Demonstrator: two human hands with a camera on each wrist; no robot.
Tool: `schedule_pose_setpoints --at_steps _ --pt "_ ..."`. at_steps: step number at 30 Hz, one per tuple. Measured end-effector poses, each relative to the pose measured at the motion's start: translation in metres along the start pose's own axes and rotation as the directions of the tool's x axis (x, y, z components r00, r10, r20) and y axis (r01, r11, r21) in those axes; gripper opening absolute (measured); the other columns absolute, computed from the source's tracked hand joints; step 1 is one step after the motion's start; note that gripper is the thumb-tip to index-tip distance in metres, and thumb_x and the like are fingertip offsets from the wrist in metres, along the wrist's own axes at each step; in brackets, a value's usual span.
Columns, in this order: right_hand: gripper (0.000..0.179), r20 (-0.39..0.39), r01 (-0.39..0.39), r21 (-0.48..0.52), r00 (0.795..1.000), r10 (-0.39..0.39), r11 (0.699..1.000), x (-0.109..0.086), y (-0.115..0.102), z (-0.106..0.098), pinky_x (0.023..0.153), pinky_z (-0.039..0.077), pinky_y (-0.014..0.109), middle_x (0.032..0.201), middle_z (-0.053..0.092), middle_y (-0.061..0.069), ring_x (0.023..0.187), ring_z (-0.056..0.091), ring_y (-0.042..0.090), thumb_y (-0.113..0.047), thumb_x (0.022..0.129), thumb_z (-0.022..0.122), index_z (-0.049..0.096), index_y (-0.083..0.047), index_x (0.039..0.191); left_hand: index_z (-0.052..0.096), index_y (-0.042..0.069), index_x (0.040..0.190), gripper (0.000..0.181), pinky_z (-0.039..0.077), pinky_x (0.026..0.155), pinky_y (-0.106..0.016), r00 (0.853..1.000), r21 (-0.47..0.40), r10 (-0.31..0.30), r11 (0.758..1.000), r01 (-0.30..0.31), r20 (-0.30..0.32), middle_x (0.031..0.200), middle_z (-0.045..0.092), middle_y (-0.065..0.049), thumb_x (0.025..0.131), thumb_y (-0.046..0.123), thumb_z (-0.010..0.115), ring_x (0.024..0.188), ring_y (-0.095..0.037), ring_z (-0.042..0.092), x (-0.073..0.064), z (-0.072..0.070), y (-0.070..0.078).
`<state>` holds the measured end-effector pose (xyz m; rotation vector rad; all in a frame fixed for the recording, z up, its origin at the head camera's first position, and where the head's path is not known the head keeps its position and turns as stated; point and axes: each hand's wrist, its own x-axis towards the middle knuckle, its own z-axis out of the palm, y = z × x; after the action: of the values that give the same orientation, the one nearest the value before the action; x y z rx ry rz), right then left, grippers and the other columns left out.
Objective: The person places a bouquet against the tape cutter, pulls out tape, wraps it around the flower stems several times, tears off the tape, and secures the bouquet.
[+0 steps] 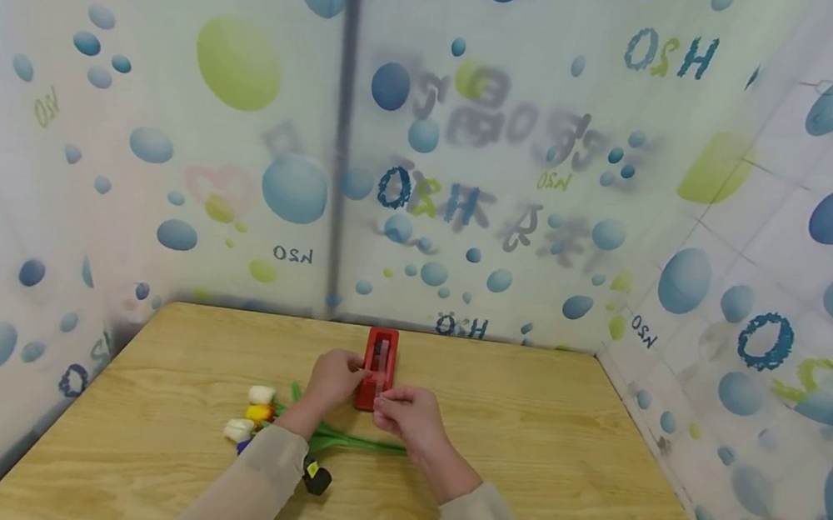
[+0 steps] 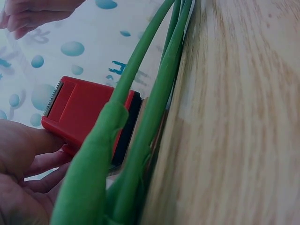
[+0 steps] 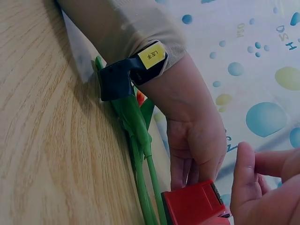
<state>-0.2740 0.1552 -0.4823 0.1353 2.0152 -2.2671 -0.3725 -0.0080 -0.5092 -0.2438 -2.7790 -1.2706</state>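
Note:
A red tape dispenser (image 1: 378, 369) with a serrated metal cutting edge stands near the back of the table. My left hand (image 1: 333, 383) grips its left side, the thumb near the cutting edge and the fingers along its flank (image 2: 89, 117). Just in front of the dispenser, my right hand (image 1: 412, 423) pinches the end of a faint clear strip of tape (image 1: 379, 386) between thumb and index finger. Below the hands lies a bunch of tulips, its white heads (image 1: 261, 395) to the left and green stems (image 1: 361, 442) running right beneath the right wrist.
The wooden table (image 1: 557, 441) meets a curtain (image 1: 418, 243) printed with blue and green dots at the back. Black wrist cameras (image 1: 317, 478) hang under both sleeves, close to the tabletop. Yellow and blue blooms sit among the white ones.

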Motion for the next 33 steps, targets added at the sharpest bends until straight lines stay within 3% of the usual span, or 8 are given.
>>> schedule_pose_setpoints --at_steps 11,17,23,33 --pt "0.015 0.013 -0.005 -0.043 1.0 0.005 0.999 -0.01 -0.002 0.003 0.069 0.067 0.024 0.09 0.077 0.007 0.071 0.072 0.009 0.002 0.099 0.07 0.068 0.011 0.111 0.08 0.001 0.111 0.021 0.064 0.081 -0.04 1.0 -0.025 -0.014 1.0 0.015 0.017 0.106 0.081 -0.012 0.098 0.017 0.077 0.091 -0.021 0.071 0.001 -0.002 0.004" --pt "0.013 0.039 -0.022 -0.063 0.999 0.025 0.998 -0.013 0.0 0.006 0.07 0.068 0.025 0.088 0.074 0.008 0.071 0.072 0.01 0.004 0.099 0.069 0.069 0.012 0.109 0.08 0.0 0.111 0.022 0.065 0.083 -0.042 1.0 -0.019 -0.007 1.0 0.007 0.004 0.108 0.081 -0.015 0.097 0.017 0.079 0.096 -0.025 0.074 -0.002 -0.004 0.005" --pt "0.012 0.037 -0.032 -0.062 0.999 0.035 0.998 -0.018 -0.002 0.007 0.071 0.068 0.025 0.086 0.075 0.007 0.071 0.072 0.01 0.003 0.099 0.07 0.07 0.01 0.109 0.08 0.001 0.11 0.02 0.063 0.075 -0.035 1.0 -0.031 -0.008 0.999 0.008 0.014 0.102 0.08 -0.012 0.098 0.017 0.078 0.085 -0.019 0.069 -0.001 -0.004 0.003" --pt "0.01 0.039 -0.025 -0.111 0.999 0.029 0.993 -0.031 -0.004 0.006 0.071 0.068 0.027 0.091 0.077 0.012 0.071 0.072 0.01 0.003 0.099 0.071 0.068 0.009 0.107 0.08 0.001 0.112 0.021 0.063 0.072 -0.033 1.0 -0.036 -0.008 0.999 0.009 0.018 0.103 0.081 -0.012 0.098 0.017 0.078 0.083 -0.017 0.069 0.0 -0.004 0.002"
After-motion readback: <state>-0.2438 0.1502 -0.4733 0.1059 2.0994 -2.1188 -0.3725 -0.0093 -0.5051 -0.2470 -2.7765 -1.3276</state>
